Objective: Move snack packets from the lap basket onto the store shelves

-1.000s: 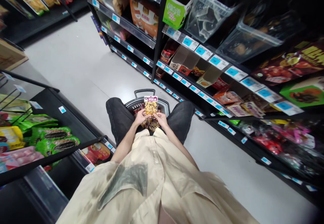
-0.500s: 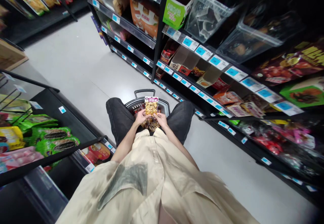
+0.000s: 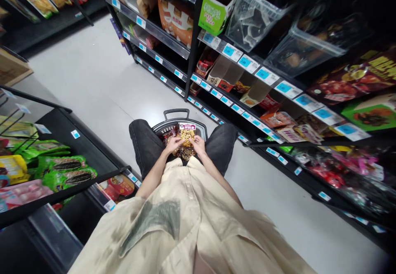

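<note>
Between my knees, a small snack packet [image 3: 187,134] with a white and magenta header and golden contents lies over the basket opening. My left hand [image 3: 174,143] pinches near its lower left corner, fingers closed. At its lower right edge, my right hand [image 3: 198,144] has thumb and fingers closed on it. The dark grey shopping basket [image 3: 159,130] has a perforated wall and a raised handle [image 3: 176,111]. Several dark red and brown shiny packets [image 3: 169,135] lie inside, partly covered by my hands.
A tall shelf unit [image 3: 216,94] with price tags, snack boxes and clear plastic bins [image 3: 252,18] runs along the right. On the left, a lower rack [image 3: 58,129] holds green seed bags [image 3: 66,162] and other packets. Grey floor [image 3: 99,76] stretches ahead.
The snack packet has shifted slightly right and lower, towards the basket's contents. My right hand has moved a little to the right; my left hand has barely moved.
</note>
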`<state>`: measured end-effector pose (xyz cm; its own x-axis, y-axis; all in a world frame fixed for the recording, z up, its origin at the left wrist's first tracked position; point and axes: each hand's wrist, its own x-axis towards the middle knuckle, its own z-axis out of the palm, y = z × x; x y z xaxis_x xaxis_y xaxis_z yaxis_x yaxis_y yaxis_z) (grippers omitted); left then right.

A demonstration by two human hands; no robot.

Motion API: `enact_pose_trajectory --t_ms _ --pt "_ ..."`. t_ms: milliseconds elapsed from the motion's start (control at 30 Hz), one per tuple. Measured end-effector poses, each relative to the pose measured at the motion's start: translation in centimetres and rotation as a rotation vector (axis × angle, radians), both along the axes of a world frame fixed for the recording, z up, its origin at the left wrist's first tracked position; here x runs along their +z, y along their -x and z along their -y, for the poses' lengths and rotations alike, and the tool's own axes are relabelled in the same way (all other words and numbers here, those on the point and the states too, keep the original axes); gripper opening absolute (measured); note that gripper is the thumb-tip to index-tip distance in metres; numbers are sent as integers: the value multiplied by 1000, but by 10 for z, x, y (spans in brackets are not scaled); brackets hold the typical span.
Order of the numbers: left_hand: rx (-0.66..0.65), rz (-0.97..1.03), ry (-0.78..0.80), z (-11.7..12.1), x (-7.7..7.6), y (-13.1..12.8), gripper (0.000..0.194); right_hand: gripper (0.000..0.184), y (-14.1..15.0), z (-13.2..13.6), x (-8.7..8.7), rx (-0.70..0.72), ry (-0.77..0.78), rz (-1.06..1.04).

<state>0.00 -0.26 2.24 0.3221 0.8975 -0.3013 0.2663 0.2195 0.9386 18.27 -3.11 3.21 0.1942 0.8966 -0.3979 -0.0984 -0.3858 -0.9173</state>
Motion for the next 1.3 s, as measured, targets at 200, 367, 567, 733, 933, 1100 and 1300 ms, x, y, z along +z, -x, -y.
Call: enact_pose_trajectory --t_ms 200,367,567,733,933,1100,1300 --pt "-44 -94 -84 0 8 1 56 45 -1 1 -5 -15 37 -14" --pt "-30 -130 -145 1 10 -1 49 45 -1 0 -10 -7 13 21" --pt "104 -116 -106 2 4 -6 34 41 -2 0 -15 30 -95 185" --pt "139 -135 -214 1 1 -4 29 38 -2 0 -13 56 -78 283" --pt "52 145 33 0 -2 -4 56 35 1 1 -6 106 -35 269" --pt "13 225 104 0 -1 -4 58 28 8 5 3 270 -122 245" --pt "129 59 78 -2 -8 2 52 26 11 5 7 258 -136 190"
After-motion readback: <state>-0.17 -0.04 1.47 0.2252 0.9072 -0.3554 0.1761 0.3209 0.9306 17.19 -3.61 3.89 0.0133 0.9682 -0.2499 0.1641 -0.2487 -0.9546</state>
